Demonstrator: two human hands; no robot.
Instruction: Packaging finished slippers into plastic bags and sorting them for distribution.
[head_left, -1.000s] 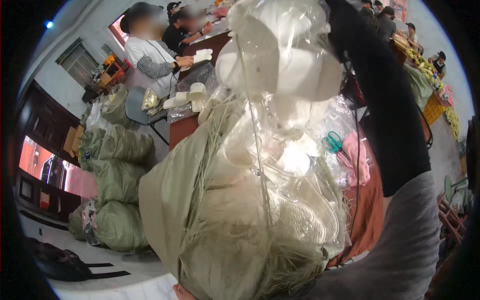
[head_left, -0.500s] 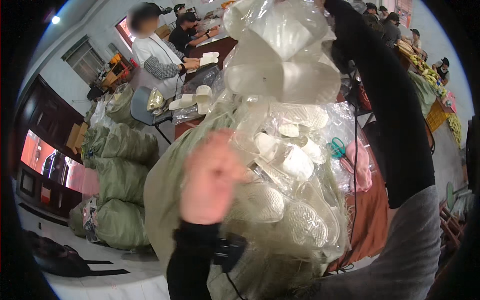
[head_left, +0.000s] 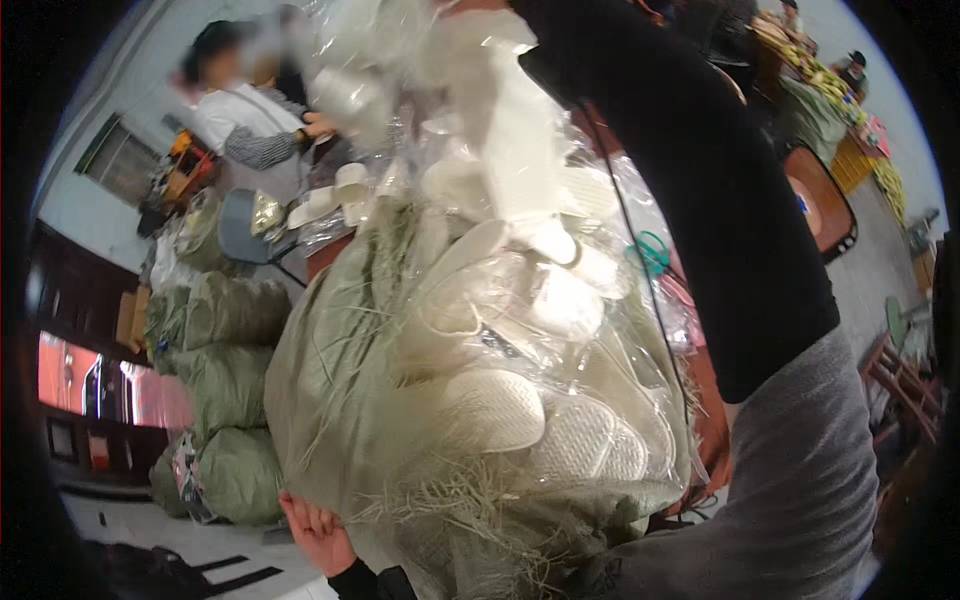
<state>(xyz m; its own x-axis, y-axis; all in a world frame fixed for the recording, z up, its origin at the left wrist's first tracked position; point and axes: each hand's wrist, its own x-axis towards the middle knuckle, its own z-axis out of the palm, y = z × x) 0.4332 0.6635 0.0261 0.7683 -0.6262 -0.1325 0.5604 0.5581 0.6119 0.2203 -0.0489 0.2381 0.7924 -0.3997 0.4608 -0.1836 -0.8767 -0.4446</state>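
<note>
A clear plastic bag [head_left: 500, 330] stuffed with several white slipper soles stands half out of a green woven sack [head_left: 330, 400] with frayed edges. My right arm in a black sleeve [head_left: 700, 200] reaches up to the bag's top. Only a sliver of my right hand [head_left: 478, 6] shows at the upper edge, gripping the plastic there. My left hand [head_left: 315, 530] is low down, fingers curled on the sack's bottom edge.
More stuffed green sacks [head_left: 215, 390] are piled on the left. Behind them a person in a white top [head_left: 250, 130] works at a table holding more white soles [head_left: 330, 195]. A wooden chair [head_left: 825, 200] and other people are on the right.
My left hand came up onto the sack's front, then dropped to its lower edge. The plastic bag has risen further out of the sack.
</note>
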